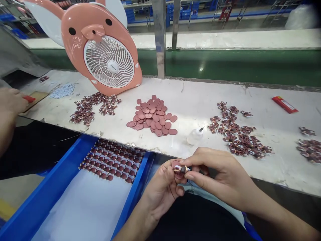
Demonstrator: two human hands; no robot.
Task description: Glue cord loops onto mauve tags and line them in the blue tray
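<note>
Near the bench's front edge, my left hand [165,185] grips a reddish-brown oval disc [176,163] between thumb and fingers. Pinched in my right hand [213,170] is a small brown-and-white figurine [183,169], touching the disc. Beyond my hands lies a heap of similar oval discs [155,117]. A small clear bottle with a needle tip [195,136] stands to the right of that heap. Farther right is a pile of small brown figurines [240,137]. Rows of assembled pieces [112,160] lie on white sheeting in the blue tray [50,194] at my left.
A pink animal-shaped fan [100,50] stands at the back left, with more brown pieces [85,108] before it. Pale blue bits [62,90] lie farther left. Another person's hand [11,103] is at the left edge. A red packet [285,104] lies at right.
</note>
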